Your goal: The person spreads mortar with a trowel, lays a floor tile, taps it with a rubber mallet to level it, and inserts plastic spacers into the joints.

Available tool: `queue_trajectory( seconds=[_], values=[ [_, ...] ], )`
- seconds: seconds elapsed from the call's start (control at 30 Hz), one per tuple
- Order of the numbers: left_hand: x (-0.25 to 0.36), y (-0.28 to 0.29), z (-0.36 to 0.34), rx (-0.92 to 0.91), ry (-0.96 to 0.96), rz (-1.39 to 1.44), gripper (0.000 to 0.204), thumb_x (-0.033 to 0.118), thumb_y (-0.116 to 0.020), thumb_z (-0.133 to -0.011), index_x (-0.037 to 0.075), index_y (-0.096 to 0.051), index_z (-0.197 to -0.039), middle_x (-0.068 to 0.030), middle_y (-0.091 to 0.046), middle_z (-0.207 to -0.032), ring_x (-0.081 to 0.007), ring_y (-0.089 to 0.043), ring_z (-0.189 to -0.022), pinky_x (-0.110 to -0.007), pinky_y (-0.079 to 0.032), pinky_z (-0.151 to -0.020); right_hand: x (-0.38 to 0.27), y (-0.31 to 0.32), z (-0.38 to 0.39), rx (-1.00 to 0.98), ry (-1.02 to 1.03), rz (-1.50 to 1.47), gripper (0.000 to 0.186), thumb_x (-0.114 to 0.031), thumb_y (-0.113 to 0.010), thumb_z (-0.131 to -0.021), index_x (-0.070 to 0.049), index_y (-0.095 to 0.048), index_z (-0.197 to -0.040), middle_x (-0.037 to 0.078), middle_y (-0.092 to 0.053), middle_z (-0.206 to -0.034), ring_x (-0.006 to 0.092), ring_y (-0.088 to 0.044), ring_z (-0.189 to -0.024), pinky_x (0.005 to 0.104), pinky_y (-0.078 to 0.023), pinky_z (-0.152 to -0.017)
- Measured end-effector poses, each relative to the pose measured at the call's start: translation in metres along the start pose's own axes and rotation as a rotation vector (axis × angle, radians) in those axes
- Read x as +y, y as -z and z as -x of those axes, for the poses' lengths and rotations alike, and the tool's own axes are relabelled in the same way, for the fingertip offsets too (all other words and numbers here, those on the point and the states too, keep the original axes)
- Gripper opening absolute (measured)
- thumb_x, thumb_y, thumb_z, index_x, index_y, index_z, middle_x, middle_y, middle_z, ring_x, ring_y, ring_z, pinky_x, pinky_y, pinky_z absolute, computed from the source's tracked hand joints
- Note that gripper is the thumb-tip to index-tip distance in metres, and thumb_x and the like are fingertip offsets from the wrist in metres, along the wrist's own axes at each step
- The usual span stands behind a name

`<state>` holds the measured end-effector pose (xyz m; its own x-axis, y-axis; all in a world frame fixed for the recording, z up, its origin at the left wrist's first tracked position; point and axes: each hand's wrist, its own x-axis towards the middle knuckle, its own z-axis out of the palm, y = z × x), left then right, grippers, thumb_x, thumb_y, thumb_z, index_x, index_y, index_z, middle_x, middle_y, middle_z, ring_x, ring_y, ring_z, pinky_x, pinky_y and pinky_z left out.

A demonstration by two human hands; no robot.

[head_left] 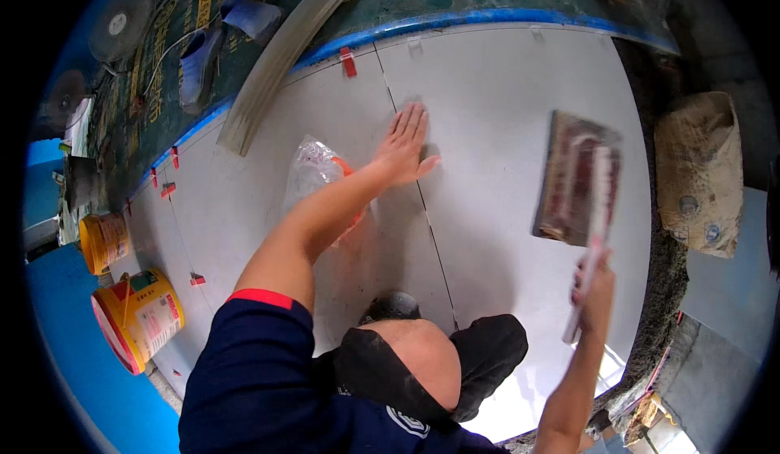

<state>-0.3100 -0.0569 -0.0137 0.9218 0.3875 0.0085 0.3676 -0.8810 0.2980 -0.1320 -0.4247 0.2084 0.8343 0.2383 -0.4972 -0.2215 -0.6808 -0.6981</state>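
My left hand (pixel 404 145) lies flat, fingers stretched out, on large pale floor tiles (pixel 504 80), beside the dark joint between two of them. Just left of it is a crumpled clear plastic bag (pixel 313 165) with something orange in it, partly hidden by my forearm. My right hand (pixel 595 282) is closed round a long, pale-handled tool (pixel 600 226), blurred by motion. At its far end a rectangular brown plate (pixel 561 182) like a float's shows over the right tile. Whether plate and handle are one piece, or the plate touches the tile, I cannot tell.
Red tile clips (pixel 348 62) stand in the joints. A long metal straightedge (pixel 280 60) slants across the far left edge. Yellow buckets (pixel 150 316) stand at left, blue slippers (pixel 195 68) on the green sheeting beyond. A brown paper sack (pixel 699 173) lies right, past a mortar strip.
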Motion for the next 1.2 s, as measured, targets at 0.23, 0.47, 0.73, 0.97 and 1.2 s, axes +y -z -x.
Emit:
queue_trajectory(
  seconds=[0.23,0.47,0.73,0.97,1.2],
  values=[
    [0.009,0.026,0.051,-0.09,0.093,0.008,0.104,0.067,-0.046,-0.091,-0.014,-0.016,-0.149,-0.0322,-0.01,-0.158,-0.0434,-0.006,-0.149,-0.047,-0.007,-0.121,0.018,0.089,0.077,0.132,0.537,-0.335,0.054,-0.05,-0.035,-0.103,0.0,-0.056,-0.108,0.006,-0.057,-0.068,0.0127,-0.056,-0.055,0.0271,-0.047,-0.046],
    [0.028,0.032,0.039,-0.251,0.136,-0.036,0.111,0.069,-0.053,-0.085,-0.014,-0.015,-0.149,-0.0318,-0.009,-0.158,-0.0424,-0.007,-0.149,-0.047,-0.01,-0.121,0.039,-0.108,-0.084,-0.2,0.093,0.525,0.07,-0.06,-0.034,-0.101,-0.001,-0.054,-0.069,0.013,-0.057,-0.06,0.0266,-0.057,-0.049,0.0412,-0.046,-0.046],
    [0.025,0.028,0.038,-0.197,0.245,-0.017,0.113,0.068,-0.055,-0.084,-0.013,-0.014,-0.15,-0.0283,-0.01,-0.16,-0.0391,-0.008,-0.15,-0.047,-0.011,-0.122,-0.158,-0.047,0.002,-0.135,0.474,0.03,0.057,-0.057,-0.038,-0.101,-0.011,-0.049,-0.069,-0.002,-0.044,-0.054,0.0083,-0.04,-0.041,0.0255,-0.033,-0.038],
    [0.03,0.037,0.024,-0.263,0.229,-0.043,0.111,0.067,-0.054,-0.086,-0.012,-0.012,-0.15,-0.0278,-0.009,-0.16,-0.0383,-0.007,-0.15,-0.046,-0.01,-0.122,0.005,-0.108,-0.064,0.047,0.578,0.462,0.058,-0.05,-0.044,-0.1,0.001,-0.058,-0.077,0.02,-0.058,-0.074,0.0317,-0.058,-0.071,0.0447,-0.046,-0.066],
    [0.027,0.032,0.032,-0.266,0.267,-0.083,0.11,0.065,-0.057,-0.085,-0.013,-0.015,-0.15,-0.0294,-0.012,-0.159,-0.0395,-0.012,-0.149,-0.047,-0.013,-0.121,-0.159,-0.14,-0.087,-0.325,0.159,0.2,0.063,-0.066,-0.042,-0.096,-0.009,-0.053,-0.072,0.0,-0.045,-0.055,0.01,-0.042,-0.041,0.0277,-0.035,-0.037]
  ],
)
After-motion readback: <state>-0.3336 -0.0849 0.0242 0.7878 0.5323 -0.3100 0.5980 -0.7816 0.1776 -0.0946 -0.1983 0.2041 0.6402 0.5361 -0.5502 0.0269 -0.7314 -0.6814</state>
